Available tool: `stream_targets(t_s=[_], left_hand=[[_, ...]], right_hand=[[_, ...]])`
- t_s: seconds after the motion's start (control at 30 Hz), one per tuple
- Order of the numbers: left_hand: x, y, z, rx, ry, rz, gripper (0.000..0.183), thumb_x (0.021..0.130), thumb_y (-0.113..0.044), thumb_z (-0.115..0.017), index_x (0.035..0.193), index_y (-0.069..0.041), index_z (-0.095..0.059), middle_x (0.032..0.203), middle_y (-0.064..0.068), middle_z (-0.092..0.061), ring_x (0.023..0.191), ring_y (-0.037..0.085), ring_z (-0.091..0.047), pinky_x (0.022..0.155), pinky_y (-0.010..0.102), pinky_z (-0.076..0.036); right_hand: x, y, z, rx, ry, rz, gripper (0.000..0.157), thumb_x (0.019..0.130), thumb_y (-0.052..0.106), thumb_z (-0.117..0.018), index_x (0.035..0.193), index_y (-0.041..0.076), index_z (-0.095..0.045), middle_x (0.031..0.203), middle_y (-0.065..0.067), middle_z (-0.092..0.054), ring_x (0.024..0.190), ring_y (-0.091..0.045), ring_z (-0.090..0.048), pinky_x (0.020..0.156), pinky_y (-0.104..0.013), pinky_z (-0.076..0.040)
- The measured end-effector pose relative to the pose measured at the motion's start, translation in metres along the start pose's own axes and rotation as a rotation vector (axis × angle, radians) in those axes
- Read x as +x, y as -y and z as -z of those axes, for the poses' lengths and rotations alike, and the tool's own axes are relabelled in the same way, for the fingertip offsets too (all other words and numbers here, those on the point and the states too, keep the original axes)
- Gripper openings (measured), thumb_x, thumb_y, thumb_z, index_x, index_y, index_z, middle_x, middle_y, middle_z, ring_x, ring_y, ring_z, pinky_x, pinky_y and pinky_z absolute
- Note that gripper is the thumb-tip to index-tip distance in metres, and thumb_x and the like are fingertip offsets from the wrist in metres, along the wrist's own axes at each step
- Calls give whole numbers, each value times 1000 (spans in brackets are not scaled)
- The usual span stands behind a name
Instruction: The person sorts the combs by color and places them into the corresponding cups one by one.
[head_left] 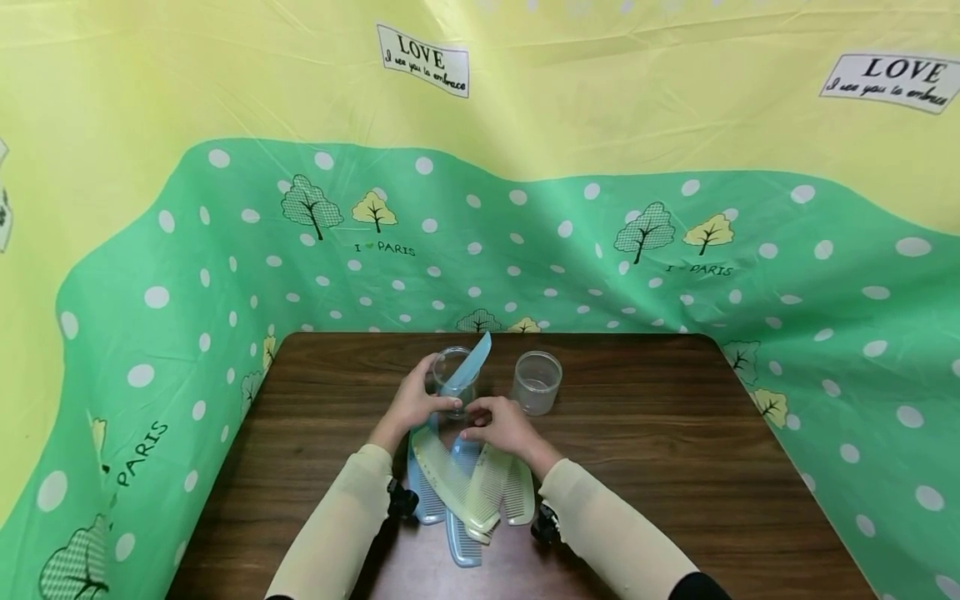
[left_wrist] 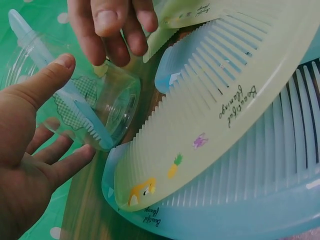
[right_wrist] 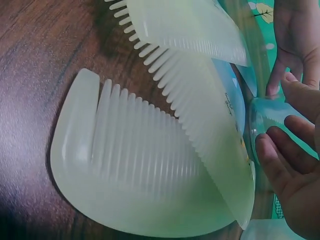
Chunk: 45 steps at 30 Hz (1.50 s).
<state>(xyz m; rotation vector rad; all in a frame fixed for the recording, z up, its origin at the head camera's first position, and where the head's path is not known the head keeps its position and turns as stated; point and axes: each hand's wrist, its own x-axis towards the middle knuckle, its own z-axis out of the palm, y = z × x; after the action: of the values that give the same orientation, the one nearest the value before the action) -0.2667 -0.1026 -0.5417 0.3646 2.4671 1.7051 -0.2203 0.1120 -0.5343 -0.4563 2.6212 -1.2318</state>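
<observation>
My left hand (head_left: 415, 404) grips a clear cup (head_left: 440, 377) near the back of the table. A blue comb (head_left: 471, 365) stands tilted inside it, its end rising above the rim. In the left wrist view, the thumb and fingers lie around the cup, and the comb's teeth (left_wrist: 92, 131) show through its wall. My right hand (head_left: 506, 423) is close beside the cup with loosely bent fingers and nothing held. Below the hands, green combs (head_left: 442, 471) and blue combs (head_left: 465, 550) lie overlapping in a fanned pile.
Another clear cup (head_left: 537, 387) stands upright just right of my right hand. The dark wooden table (head_left: 675, 467) stretches to both sides. Behind it hangs a green and yellow patterned cloth (head_left: 465, 217).
</observation>
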Motion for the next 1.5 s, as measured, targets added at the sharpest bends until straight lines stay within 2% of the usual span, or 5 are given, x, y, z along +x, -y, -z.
stream_targets(t_s=[0.33, 0.77, 1.1, 1.3, 1.5], left_hand=[[2, 0, 1, 15, 9, 0, 86, 84, -18, -87, 156, -14, -39, 150, 17, -51, 135, 35, -51, 102, 52, -51], [3, -2, 3, 16, 6, -5, 86, 85, -17, -87, 156, -14, -40, 149, 16, -52, 133, 34, -51, 102, 53, -51], [1, -3, 5, 23, -8, 3, 87, 84, -21, -87, 156, -16, -39, 150, 15, -52, 136, 35, -50, 103, 53, -51], [-1, 1, 2, 58, -8, 8, 87, 86, -23, -86, 158, -16, -37, 149, 9, -53, 136, 34, -51, 102, 50, -52], [-2, 1, -1, 46, -5, 7, 87, 86, -20, -86, 158, -15, -37, 149, 13, -53, 135, 36, -51, 101, 53, -52]], right_hand=[[1, 1, -5, -71, 49, 11, 46, 85, 28, -86, 123, 7, -73, 117, -11, -74, 107, -27, -71, 88, -42, -58], [2, 5, -9, -134, 92, 54, 44, 84, 24, -87, 122, 9, -74, 116, -9, -74, 103, -27, -69, 86, -43, -57], [3, 4, -15, -233, 132, 135, 51, 70, 9, -93, 118, 8, -74, 116, -9, -72, 107, -25, -66, 90, -40, -54], [1, 5, -17, -259, 157, 119, 48, 71, 5, -92, 114, 11, -73, 115, -6, -68, 103, -22, -64, 88, -39, -53], [0, 6, -18, -260, 202, 91, 43, 73, 3, -91, 111, 13, -73, 111, -5, -64, 99, -21, -59, 87, -38, -51]])
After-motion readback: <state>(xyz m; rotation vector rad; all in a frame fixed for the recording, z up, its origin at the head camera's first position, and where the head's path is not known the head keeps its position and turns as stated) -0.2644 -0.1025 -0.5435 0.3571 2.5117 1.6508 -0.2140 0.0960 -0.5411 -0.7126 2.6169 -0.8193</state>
